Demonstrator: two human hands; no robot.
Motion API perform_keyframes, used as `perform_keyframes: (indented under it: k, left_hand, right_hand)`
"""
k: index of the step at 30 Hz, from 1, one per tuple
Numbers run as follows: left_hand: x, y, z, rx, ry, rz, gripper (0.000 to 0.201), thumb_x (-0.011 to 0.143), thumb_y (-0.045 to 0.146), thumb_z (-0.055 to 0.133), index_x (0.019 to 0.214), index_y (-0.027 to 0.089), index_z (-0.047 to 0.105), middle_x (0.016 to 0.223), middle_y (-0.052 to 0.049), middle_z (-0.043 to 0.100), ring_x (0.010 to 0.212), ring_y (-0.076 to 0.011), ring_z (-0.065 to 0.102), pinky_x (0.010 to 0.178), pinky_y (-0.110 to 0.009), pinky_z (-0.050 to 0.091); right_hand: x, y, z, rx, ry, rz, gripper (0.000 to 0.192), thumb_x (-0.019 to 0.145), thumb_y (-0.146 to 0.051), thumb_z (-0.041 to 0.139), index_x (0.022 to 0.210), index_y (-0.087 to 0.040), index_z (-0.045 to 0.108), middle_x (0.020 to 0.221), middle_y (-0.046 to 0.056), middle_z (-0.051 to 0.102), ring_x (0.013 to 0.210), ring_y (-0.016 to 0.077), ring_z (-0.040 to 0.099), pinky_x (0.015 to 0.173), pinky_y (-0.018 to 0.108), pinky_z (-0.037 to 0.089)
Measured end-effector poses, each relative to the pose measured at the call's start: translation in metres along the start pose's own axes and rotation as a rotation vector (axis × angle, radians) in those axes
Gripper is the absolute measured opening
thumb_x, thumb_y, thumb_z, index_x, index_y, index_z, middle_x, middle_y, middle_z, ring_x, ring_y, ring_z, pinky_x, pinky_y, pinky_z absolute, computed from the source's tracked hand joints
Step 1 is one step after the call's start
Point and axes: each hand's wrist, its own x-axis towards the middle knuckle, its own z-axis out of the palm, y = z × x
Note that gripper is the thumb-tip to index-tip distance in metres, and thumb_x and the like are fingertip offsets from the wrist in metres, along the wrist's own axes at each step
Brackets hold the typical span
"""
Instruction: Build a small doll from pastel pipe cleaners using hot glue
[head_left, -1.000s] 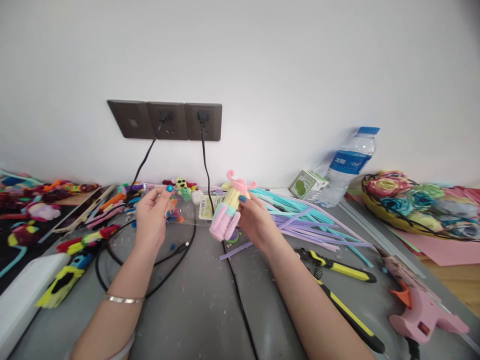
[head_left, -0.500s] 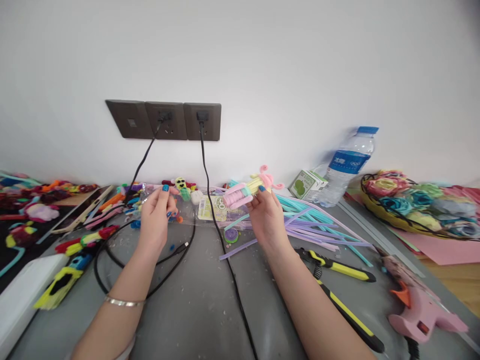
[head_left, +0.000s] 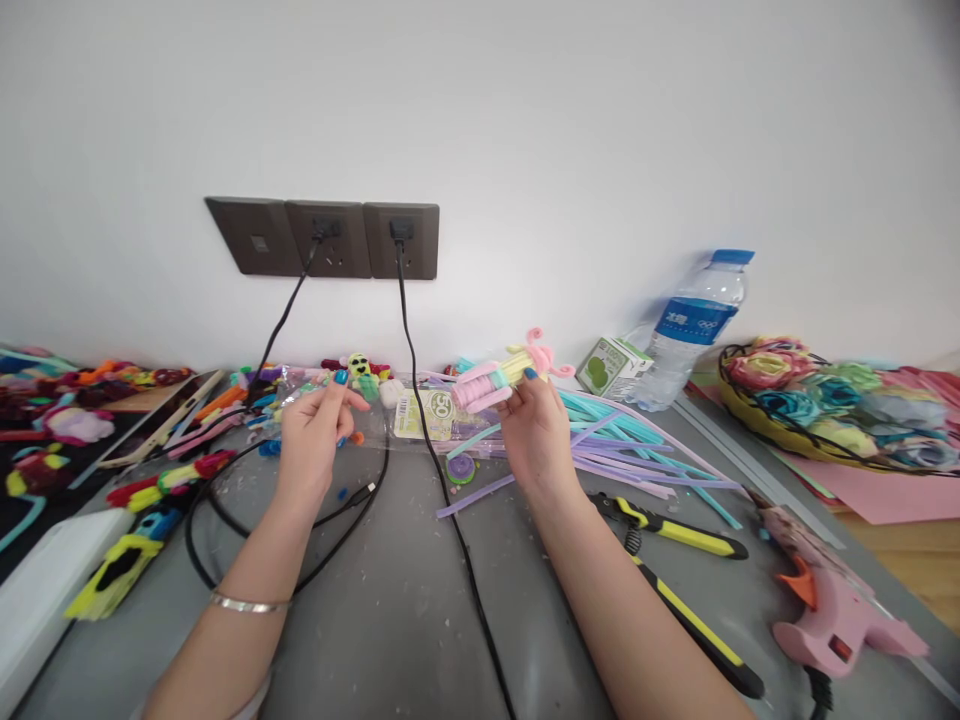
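Raised above the table, my right hand is closed on a pipe-cleaner figure. The fuzzy figure has a pink wound body, mint and yellow stretches, and pink curls at its far end. Part of it is hidden behind my thumb and fingers. To the left, my left hand hovers apart from the figure, its index finger stretched out and the others loosely bent; nothing shows in it. Loose turquoise and lilac pipe cleaners lie behind and beside my right hand. A clear plastic bag with a label lies between the hands.
Black cables run from the wall sockets across the table. Yellow-black pliers and a pink glue gun lie at right. A water bottle, a green carton and a flower basket stand behind.
My left index finger has stretched out to the right, away from the thumb. The figure has shifted slightly right in my right hand's grasp. The whole view has moved a little.
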Motion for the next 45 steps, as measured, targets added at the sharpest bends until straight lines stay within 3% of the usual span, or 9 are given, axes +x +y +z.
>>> perform_keyframes:
  k: [12,17,21,25,28,32,37,41,45]
  left_hand:
    - [-0.001,-0.004,-0.003,0.083,-0.109,0.0,0.046,0.084,0.053,0.067,0.054,0.019,0.061,0.034,0.005,0.037,0.039,-0.0094,0.036,0.048,-0.024,0.037]
    - [-0.003,-0.002,0.002,0.111,-0.167,0.017,0.052,0.086,0.063,0.059,0.06,0.019,0.062,0.037,0.005,0.037,0.04,-0.0102,0.035,0.048,-0.026,0.035]
    - [-0.006,-0.001,0.009,0.125,-0.308,0.022,0.057,0.086,0.071,0.054,0.07,0.017,0.066,0.049,0.003,0.044,0.048,-0.0111,0.04,0.049,-0.025,0.036]
    - [-0.012,0.0,0.015,0.042,-0.544,-0.079,0.062,0.082,0.075,0.055,0.088,0.015,0.072,0.071,-0.005,0.062,0.06,-0.0143,0.051,0.049,-0.025,0.041]
    - [-0.013,0.0,0.016,0.028,-0.64,-0.142,0.064,0.077,0.074,0.062,0.097,0.014,0.073,0.08,-0.01,0.068,0.064,-0.0167,0.056,0.05,-0.025,0.043]
    - [-0.013,-0.002,0.016,0.064,-0.653,-0.145,0.052,0.073,0.061,0.075,0.1,0.018,0.076,0.081,-0.009,0.071,0.067,-0.0187,0.06,0.053,-0.025,0.044]
    - [-0.017,-0.001,0.019,0.052,-0.663,-0.129,0.039,0.072,0.04,0.082,0.104,0.019,0.075,0.101,-0.01,0.074,0.088,-0.0234,0.065,0.071,-0.028,0.051]
    - [-0.02,0.004,0.023,0.056,-0.642,-0.152,0.034,0.071,0.038,0.08,0.098,0.018,0.076,0.096,-0.009,0.074,0.094,-0.0266,0.066,0.075,-0.03,0.053]
    - [-0.02,0.005,0.024,0.049,-0.596,-0.16,0.031,0.072,0.038,0.08,0.096,0.018,0.078,0.095,-0.007,0.075,0.088,-0.0245,0.066,0.074,-0.029,0.051]
  right_hand:
    - [0.0,0.0,-0.001,0.048,0.048,-0.029,0.024,0.069,-0.031,0.075,0.079,-0.023,0.055,0.075,-0.005,0.057,0.064,0.0094,0.052,0.058,0.022,0.04]
    - [0.0,0.0,0.0,0.049,0.02,-0.018,0.025,0.069,-0.033,0.076,0.078,-0.024,0.055,0.078,-0.004,0.061,0.07,0.0112,0.057,0.061,0.024,0.044]
    - [-0.002,0.0,0.004,0.039,-0.052,0.016,0.024,0.069,-0.035,0.076,0.081,-0.025,0.058,0.077,-0.003,0.062,0.076,0.0141,0.062,0.063,0.025,0.047]
    - [-0.009,-0.001,0.009,-0.045,-0.193,0.079,0.025,0.071,-0.038,0.075,0.09,-0.025,0.064,0.085,-0.001,0.067,0.077,0.015,0.062,0.068,0.028,0.049]
    - [-0.013,-0.001,0.011,-0.112,-0.259,0.071,0.027,0.071,-0.037,0.075,0.093,-0.025,0.064,0.089,0.0,0.068,0.078,0.0156,0.062,0.069,0.029,0.049]
    - [-0.015,-0.001,0.012,-0.149,-0.267,0.07,0.026,0.072,-0.037,0.073,0.092,-0.025,0.064,0.086,-0.001,0.065,0.075,0.0151,0.06,0.067,0.028,0.047]
    - [-0.016,-0.001,0.013,-0.201,-0.292,0.051,0.029,0.069,-0.038,0.076,0.092,-0.024,0.064,0.09,0.001,0.067,0.078,0.0157,0.059,0.067,0.026,0.046]
    - [-0.017,0.001,0.013,-0.193,-0.333,0.028,0.028,0.07,-0.038,0.078,0.089,-0.023,0.066,0.085,0.0,0.067,0.075,0.0145,0.058,0.066,0.025,0.046]
    - [-0.014,0.002,0.011,-0.219,-0.345,-0.027,0.031,0.072,-0.039,0.078,0.097,-0.023,0.068,0.095,0.002,0.07,0.079,0.015,0.061,0.071,0.027,0.048]
